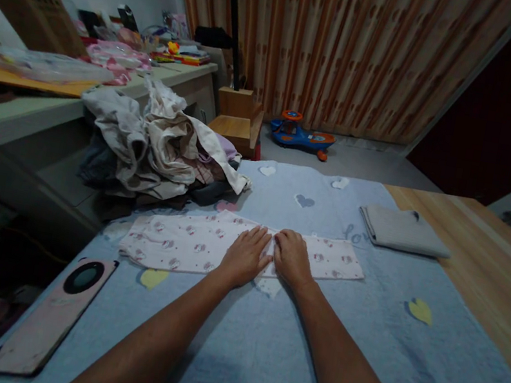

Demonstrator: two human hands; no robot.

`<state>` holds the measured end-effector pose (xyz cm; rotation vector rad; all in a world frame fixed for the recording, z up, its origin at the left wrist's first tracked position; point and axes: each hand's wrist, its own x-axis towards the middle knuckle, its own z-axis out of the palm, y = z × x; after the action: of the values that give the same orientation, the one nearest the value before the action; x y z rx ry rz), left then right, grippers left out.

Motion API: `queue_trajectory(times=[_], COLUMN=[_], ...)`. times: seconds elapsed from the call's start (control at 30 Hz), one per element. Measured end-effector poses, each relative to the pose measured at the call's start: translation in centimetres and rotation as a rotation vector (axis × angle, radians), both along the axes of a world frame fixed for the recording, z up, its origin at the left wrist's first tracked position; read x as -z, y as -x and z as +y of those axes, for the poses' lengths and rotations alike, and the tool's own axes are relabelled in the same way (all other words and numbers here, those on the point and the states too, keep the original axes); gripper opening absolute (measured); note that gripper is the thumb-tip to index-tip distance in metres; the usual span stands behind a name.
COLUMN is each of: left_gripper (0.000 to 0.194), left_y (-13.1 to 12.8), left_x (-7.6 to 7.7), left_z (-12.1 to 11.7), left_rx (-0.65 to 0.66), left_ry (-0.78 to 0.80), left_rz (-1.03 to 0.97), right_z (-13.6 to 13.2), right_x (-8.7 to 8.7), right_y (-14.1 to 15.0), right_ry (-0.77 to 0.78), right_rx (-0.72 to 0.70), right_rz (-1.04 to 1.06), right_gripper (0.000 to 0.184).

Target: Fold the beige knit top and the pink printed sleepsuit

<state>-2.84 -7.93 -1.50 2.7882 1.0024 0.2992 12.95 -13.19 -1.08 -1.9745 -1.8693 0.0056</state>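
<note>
A pair of pale pink trousers [201, 241] with a small cartoon print lies folded lengthwise in a long strip across the blue blanket [257, 355]. My left hand [247, 255] rests flat on the middle of the strip, its fingers stretched forward and thumb out to the side. Close beside it, my right hand [292, 258] has its fingers curled against the fabric and seems to pinch it; the fingertips are partly hidden. A narrow gap separates the two hands.
A heap of rumpled clothes [159, 149] stands at the back left. A folded grey garment [403, 229] lies at the right, near the bare wooden surface [493, 264]. A phone [51, 317] is at the left edge. A cluttered desk [181, 74] and blue ride-on toy [301, 137] are beyond.
</note>
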Motion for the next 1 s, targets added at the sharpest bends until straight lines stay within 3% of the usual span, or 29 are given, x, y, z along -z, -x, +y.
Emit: queue_trajectory(times=[0.13,0.27,0.53,0.73,0.9,1.0], left_gripper=[0.057,0.056,0.057,0.056,0.056,0.055], left_y=[0.1,0.1,0.2,0.3,0.3,0.3], left_x=[-0.1,0.1,0.4,0.5,0.4,0.3], left_z=[-0.1,-0.1,0.1,0.3,0.2,0.2], left_rx=[-0.016,-0.024,-0.021,-0.015,-0.016,-0.012], left_ry=[-0.016,-0.024,-0.033,-0.024,-0.02,-0.015], left_rz=[0.024,0.016,0.0,-0.017,-0.013,-0.015], right_z=[-0.3,-0.3,-0.3,-1.7,-3.2,-3.6], right_x=[-0.5,-0.4,-0.3,0.1,0.7,0.6], right_y=[-0.1,-0.1,-0.1,-2.4,-3.1,-3.1], right_ry=[0.039,0.037,0.053,0.113,0.08,0.033], right_rx=[0.133,0.176,0.148,-0.017,0.077,0.141], right_rz=[-0.087,-0.111,-0.127,-0.098,-0.162,-0.153], right_gripper=[0.024,0.023,0.025,0.039,0.046,0.042])
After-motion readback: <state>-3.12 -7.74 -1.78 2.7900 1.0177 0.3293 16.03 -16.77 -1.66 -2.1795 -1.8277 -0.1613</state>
